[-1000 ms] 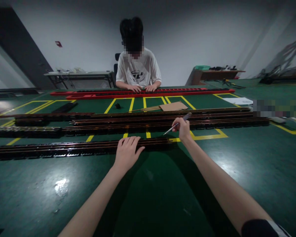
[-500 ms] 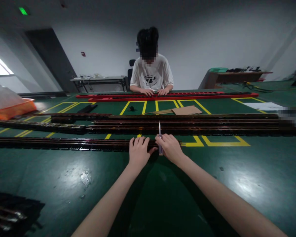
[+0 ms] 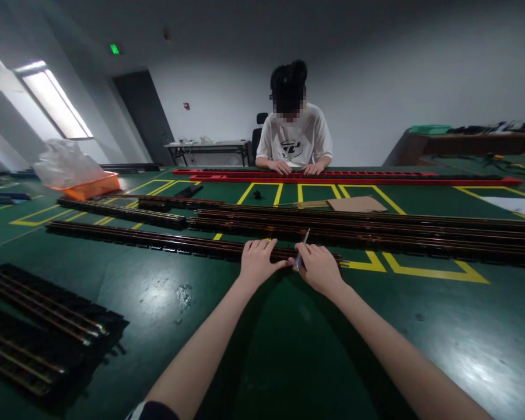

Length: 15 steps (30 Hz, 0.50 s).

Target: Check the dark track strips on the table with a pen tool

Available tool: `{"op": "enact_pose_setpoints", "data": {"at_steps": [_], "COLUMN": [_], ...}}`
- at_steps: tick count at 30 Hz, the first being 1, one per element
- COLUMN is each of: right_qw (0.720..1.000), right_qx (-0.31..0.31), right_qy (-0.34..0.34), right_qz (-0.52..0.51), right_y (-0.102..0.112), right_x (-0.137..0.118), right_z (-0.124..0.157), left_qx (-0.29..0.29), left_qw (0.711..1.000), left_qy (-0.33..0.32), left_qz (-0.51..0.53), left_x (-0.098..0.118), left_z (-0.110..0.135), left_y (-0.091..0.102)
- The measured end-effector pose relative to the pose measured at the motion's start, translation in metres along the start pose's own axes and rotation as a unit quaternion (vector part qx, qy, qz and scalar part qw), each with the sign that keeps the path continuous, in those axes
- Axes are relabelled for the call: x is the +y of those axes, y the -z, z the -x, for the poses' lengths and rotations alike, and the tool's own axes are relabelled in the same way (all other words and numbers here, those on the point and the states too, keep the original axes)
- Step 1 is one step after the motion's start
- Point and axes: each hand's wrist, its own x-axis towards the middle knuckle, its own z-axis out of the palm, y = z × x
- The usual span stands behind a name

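Note:
A long black rail with copper-coloured rods [image 3: 166, 240] lies across the green table in front of me. On the right part of this rail rests my left hand [image 3: 259, 263], fingers spread over it and thumb stretched to the right. My right hand [image 3: 321, 268] is closed around a screwdriver [image 3: 301, 252] with a see-through purplish handle. Its thin metal shaft points up and away, tilted to the right. The handle's lower end is close to my left thumb. Thin rod ends poke out of the rail just right of my right hand.
More black rails [image 3: 376, 230] lie behind my hands, others [image 3: 48, 303] at lower left. Cardboard [image 3: 357, 203] sits beyond. A person [image 3: 293, 137] opposite has both hands on long red trays [image 3: 464, 179]. An orange bin [image 3: 90, 185] with a plastic bag stands at left.
The view has swung left, so the scene sits further right. The screwdriver has gone from nearly straight to tilted right. My left thumb reaches out further; both hands stay at the rail.

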Motion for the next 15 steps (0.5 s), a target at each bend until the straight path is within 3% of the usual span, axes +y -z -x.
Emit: {"op": "enact_pose_setpoints", "data": {"at_steps": [8,15], "right_qw": [0.998,0.997], "right_qx": [-0.038,-0.053], "right_qy": [-0.050,0.010], "right_qz": [-0.019,-0.054], "right_y": [0.008,0.020], "right_x": [-0.008,-0.015], "right_z": [0.000,0.021], "left_qx": [-0.016,-0.065], "left_qw": [1.000,0.997], "left_qy": [0.017,0.024], "left_qz": [-0.017,0.018], "left_x": [0.000,0.005], "left_z": [0.002,0.023], "left_y": [0.004,0.025]}}
